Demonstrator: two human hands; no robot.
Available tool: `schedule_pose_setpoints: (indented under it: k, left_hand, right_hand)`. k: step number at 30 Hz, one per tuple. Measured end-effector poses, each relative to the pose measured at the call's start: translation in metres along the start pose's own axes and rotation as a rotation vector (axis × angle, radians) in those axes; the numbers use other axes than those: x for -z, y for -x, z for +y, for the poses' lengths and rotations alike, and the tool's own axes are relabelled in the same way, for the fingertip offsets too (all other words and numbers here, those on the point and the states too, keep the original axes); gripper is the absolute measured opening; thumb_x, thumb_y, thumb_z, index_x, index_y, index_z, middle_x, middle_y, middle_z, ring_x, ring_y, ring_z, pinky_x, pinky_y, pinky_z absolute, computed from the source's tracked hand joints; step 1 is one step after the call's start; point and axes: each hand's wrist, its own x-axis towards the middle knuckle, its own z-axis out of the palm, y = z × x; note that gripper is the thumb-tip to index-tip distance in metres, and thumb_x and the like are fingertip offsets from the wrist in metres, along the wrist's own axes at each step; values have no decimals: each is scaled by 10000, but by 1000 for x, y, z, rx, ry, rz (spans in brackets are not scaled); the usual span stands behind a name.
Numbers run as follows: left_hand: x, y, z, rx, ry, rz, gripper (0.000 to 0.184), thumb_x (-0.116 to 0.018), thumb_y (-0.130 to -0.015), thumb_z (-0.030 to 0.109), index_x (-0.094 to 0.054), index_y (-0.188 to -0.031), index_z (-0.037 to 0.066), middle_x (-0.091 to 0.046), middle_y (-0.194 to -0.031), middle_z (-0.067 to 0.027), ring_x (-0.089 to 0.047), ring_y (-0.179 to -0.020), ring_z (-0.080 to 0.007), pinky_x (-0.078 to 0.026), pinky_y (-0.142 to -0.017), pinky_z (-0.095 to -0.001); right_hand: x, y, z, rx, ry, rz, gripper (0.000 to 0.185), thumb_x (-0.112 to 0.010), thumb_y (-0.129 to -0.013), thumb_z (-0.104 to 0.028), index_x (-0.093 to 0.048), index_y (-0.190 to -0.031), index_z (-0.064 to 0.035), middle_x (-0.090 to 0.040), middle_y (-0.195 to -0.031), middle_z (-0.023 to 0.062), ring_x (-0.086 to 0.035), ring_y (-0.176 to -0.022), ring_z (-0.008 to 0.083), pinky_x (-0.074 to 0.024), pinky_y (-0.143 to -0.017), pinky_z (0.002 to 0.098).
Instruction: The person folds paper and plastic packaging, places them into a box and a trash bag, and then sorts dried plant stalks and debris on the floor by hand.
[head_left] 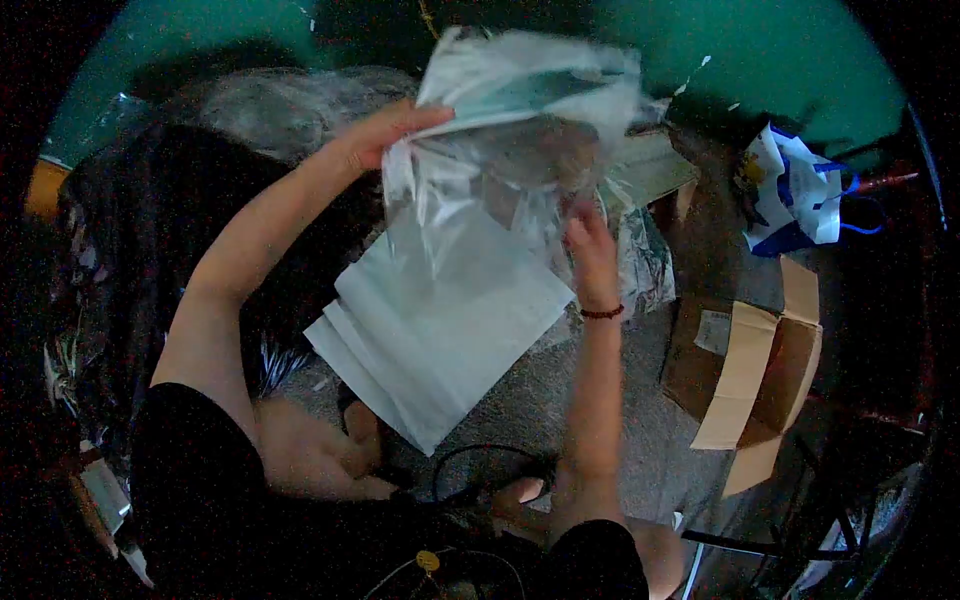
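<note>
A clear plastic bag (530, 85) is lifted at the top centre, its upper part blurred. My left hand (395, 128) grips its left edge, with the fingers closed on the film. On the bag's lower right side is my right hand (590, 245), partly blurred; its fingers are bent near the film, and their hold is unclear. Below the bag lies a stack of white sheets (480, 320), slightly fanned at its lower left. The hanging film overlaps the top of this stack.
An open cardboard box (735, 375) stands at the right, below a blue and white bag (800, 195). Crumpled clear plastic (285, 105) lies at the upper left, beside dark material (150, 220). My legs are at the bottom.
</note>
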Motion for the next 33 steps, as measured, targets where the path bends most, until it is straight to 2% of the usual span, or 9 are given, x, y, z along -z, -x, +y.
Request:
schedule_pose_setpoints:
  k: [2, 6, 9, 10, 18, 24, 26, 29, 33]
  left_hand:
    - [0, -7, -22, 68, 19, -69, 430, -638, -732, 277, -522, -1021, -19, -584, -928, -87, -586, -779, -153, -494, -688, -270]
    - [17, -28, -74, 244, -118, 30, 531, -664, -692, 326, -507, -1034, -50, -565, -979, -145, -562, -865, -192, -461, -734, -307]
    - [31, -38, -104, 46, -1111, 496, 663, -629, -673, 443, -473, -1027, -96, -542, -970, -216, -540, -866, -289, -431, -742, -352]
    - [18, -34, -111, 47, -1111, 496, 663, -629, -673, 443, -473, -1027, -96, -542, -970, -216, -540, -866, -289, -431, -742, -352]
    - [-72, -5, -124, 279, -625, 128, 773, -589, -683, 528, -361, -1172, -25, -509, -1028, -150, -529, -857, -232, -464, -681, -325]
    - [-71, 1, -124, 261, -731, 90, 721, -635, -671, 465, -414, -1116, -57, -516, -1007, -174, -556, -797, -221, -481, -647, -315]
    - [-57, -6, -140, -9, -881, 97, 617, -647, -667, 366, -474, -1039, -94, -582, -796, -169, -582, -672, -197, -474, -526, -292]
    - [-47, -13, -139, -81, -1022, 55, 370, -627, -694, 243, -546, -900, -54, -581, -686, -136, -583, -650, -178, -467, -491, -287]
    - [-49, -10, -127, 104, -727, 97, 162, -583, -720, 118, -550, -784, -27, -567, -620, -108, -583, -622, -169, -467, -479, -285]
  right_hand:
    - [8, 4, 30, -282, -119, -200, 514, -577, -779, -201, -378, -1191, 33, -489, -1108, 109, -470, -1011, 169, -391, -809, 285]
    - [-8, 21, 50, -393, -190, 3, 185, -591, -756, -109, -558, -892, 12, -583, -793, 19, -556, -656, 131, -446, -590, 266]
    - [-12, 24, 63, -201, 313, 26, 107, -583, -738, -116, -580, -759, -12, -574, -650, 53, -532, -550, 161, -419, -520, 283]
    - [-14, 25, 63, -77, 725, -27, 113, -584, -722, -123, -580, -763, -18, -567, -625, 94, -536, -549, 198, -413, -527, 297]
    - [-64, 48, 66, -46, 516, -33, 178, -613, -686, -179, -569, -733, -13, -571, -610, 134, -550, -553, 281, -416, -516, 361]
    - [-59, 51, 70, -83, 583, -139, 200, -655, -669, -155, -580, -736, 17, -574, -601, 97, -537, -543, 145, -415, -518, 271]
    - [-60, 50, 81, -17, 430, -151, 301, -647, -688, -301, -581, -716, -8, -594, -643, 120, -572, -584, 260, -438, -540, 346]
    - [-60, 50, 94, -157, 397, -156, 383, -626, -709, -370, -577, -693, 9, -585, -626, 113, -555, -567, 227, -434, -546, 321]
    - [-56, 43, 69, -277, 235, -145, 431, -574, -746, -406, -567, -653, 15, -573, -612, 111, -537, -565, 206, -420, -559, 310]
